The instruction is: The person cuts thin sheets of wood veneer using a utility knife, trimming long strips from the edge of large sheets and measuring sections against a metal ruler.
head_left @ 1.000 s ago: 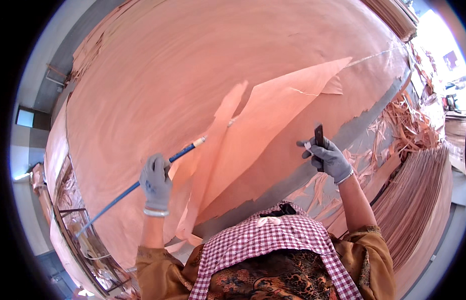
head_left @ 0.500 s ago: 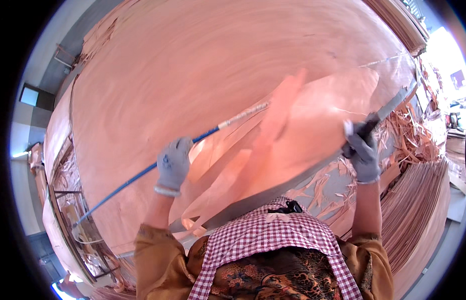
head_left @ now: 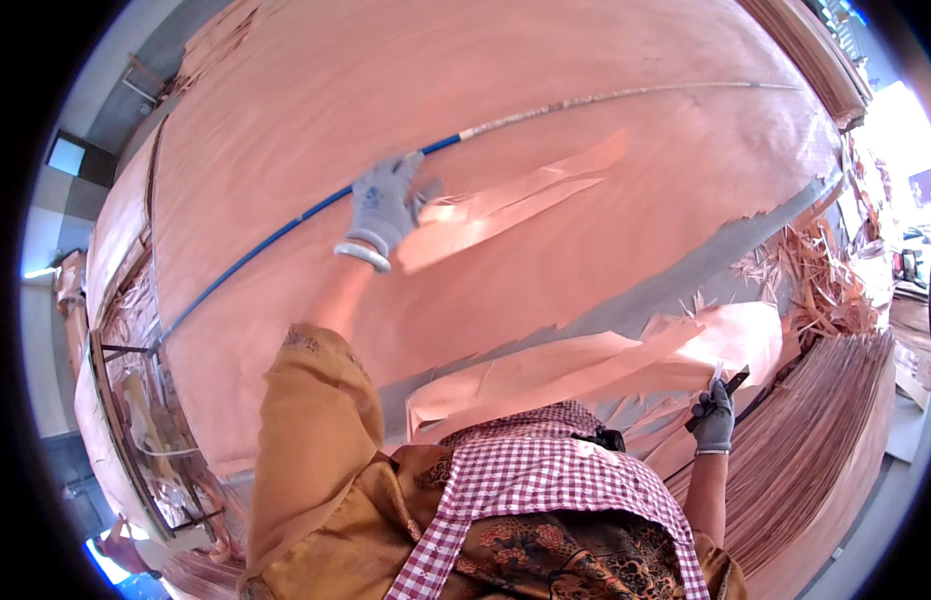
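My gloved left hand [head_left: 386, 205] grips a long, thin blue rod [head_left: 284, 228] with a pale, worn far length, lying across the large pinkish veneer sheet [head_left: 586, 230]. Loose narrow strips [head_left: 531, 195] lie just right of that hand. Low at the right, my gloved right hand [head_left: 714, 410] is closed on a dark-handled knife [head_left: 736, 380], with something small and white at its fingers. Beside it, a crumpled torn veneer piece [head_left: 506, 390] hangs over the grey band along the sheet's near edge.
A stack of veneer [head_left: 791, 440] stands at right, below a heap of shreds [head_left: 826, 270]. Another stack [head_left: 806, 50] is at the far right corner. A metal frame [head_left: 126, 400] with scraps is at left. Part of a person [head_left: 121, 550] shows at lower left.
My left hand has moved forward with the rod, which now lies farther up the sheet. My right hand has dropped toward me with the knife, and the torn pieces have shifted to the near edge.
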Tool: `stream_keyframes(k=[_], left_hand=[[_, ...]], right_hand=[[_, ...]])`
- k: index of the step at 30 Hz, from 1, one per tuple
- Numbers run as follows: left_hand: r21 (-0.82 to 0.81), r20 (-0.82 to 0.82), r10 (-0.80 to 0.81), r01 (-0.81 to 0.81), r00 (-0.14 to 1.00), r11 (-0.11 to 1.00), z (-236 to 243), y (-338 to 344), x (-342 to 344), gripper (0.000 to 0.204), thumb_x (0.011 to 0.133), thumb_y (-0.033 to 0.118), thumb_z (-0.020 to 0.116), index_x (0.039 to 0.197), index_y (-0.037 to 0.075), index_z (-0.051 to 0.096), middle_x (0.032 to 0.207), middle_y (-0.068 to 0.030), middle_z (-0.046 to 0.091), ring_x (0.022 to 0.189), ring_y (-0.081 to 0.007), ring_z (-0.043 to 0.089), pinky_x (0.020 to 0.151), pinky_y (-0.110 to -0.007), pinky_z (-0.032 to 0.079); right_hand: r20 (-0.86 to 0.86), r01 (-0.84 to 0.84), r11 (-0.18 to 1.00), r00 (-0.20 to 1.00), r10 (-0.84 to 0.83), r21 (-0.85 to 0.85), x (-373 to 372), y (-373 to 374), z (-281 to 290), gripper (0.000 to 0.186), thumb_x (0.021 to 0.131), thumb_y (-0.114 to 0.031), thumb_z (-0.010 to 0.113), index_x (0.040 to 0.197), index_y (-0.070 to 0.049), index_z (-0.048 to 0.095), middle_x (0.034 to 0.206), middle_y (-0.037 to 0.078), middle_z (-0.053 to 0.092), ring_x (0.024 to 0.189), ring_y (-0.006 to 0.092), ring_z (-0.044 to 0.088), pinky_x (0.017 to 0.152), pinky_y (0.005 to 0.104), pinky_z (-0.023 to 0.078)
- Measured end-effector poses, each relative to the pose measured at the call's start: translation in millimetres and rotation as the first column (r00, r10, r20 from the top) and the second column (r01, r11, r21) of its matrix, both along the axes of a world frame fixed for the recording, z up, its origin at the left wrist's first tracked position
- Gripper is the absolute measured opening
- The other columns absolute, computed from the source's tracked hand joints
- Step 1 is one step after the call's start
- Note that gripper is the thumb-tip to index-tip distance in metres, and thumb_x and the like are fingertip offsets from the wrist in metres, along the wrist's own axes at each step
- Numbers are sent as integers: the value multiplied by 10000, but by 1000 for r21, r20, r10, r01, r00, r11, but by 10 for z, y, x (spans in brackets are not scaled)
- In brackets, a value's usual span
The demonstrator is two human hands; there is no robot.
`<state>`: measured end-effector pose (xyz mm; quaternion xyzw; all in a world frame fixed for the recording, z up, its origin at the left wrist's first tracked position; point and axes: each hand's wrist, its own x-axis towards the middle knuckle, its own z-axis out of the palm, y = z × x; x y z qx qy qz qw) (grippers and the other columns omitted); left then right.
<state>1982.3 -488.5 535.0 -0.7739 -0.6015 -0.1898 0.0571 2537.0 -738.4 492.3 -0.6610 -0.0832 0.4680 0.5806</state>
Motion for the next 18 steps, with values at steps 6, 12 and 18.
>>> stream_keyframes(k=[6,12,18], left_hand=[[-162,40,31,-25,999,987,-493,-785,141,223,821,218,604,991,95,677,1087,-92,637,1000,-290,586,844,-395,463],[-357,461,578,-456,673,815,222,-1683,162,141,851,175,613,926,69,666,786,-55,649,685,-165,594,667,-293,481],[3,945,312,-955,100,297,387,-3947,-982,289,899,254,557,1086,35,576,985,-60,587,833,-166,542,700,-315,457]], right_hand=[[-103,-177,980,981,167,-94,187,253,-186,70,885,-205,615,938,-164,597,689,-58,546,557,59,506,415,195,372],[313,-369,929,884,346,14,651,504,-247,185,918,-229,568,1098,-190,558,594,-68,386,443,63,367,356,198,272],[427,-419,891,848,315,174,299,885,717,270,888,-188,613,1133,-125,520,606,-69,358,487,23,348,422,168,241]])
